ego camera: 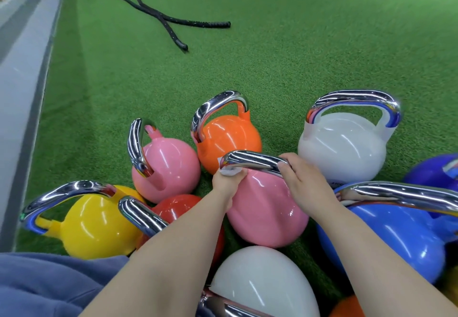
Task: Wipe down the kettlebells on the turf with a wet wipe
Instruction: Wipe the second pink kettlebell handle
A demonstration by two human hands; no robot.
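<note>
A pink kettlebell point(266, 207) with a chrome handle point(252, 161) stands on the green turf point(247, 68) in the middle of a cluster. My left hand point(226, 184) pinches a white wet wipe point(229, 171) against the left end of that handle. My right hand point(301, 180) grips the handle's right end. Around it stand a second pink kettlebell point(168, 170), an orange one point(228, 140), a white one point(343, 148), a yellow one point(96, 225), a red one point(178, 208), a blue one point(396, 237) and a near white one point(262, 282).
Two black battle ropes point(171, 21) lie across the turf at the back. A grey wall base point(24, 93) runs along the left edge. A dark blue kettlebell point(433, 170) sits at the far right. My blue-clad knee point(49, 284) fills the lower left corner.
</note>
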